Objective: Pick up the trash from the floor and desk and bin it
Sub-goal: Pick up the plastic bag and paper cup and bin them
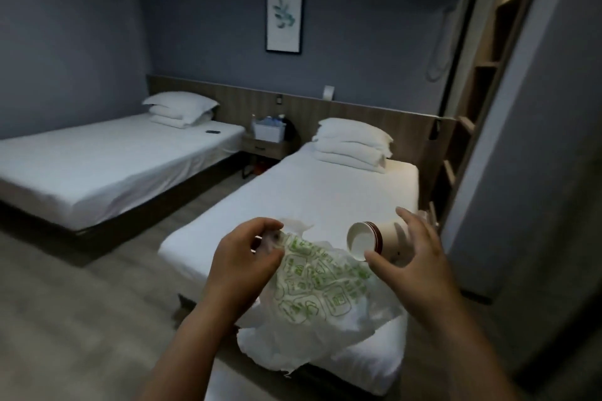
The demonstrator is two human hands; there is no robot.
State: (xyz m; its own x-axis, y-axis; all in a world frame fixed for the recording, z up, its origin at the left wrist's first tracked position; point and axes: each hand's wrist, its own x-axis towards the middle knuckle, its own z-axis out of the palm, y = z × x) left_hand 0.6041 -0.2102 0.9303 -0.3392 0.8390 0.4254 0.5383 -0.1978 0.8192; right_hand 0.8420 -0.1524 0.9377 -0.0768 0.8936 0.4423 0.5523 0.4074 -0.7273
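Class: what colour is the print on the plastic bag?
Green, on a white plastic bag, seen in the head view.

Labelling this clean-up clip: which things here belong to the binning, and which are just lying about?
In the job: white plastic bag with green print, gripped by the left hand; white paper cup with dark red rim, held by the right hand.
Just lying about: stacked white pillows; white basket on the nightstand; small dark object on the left bed.
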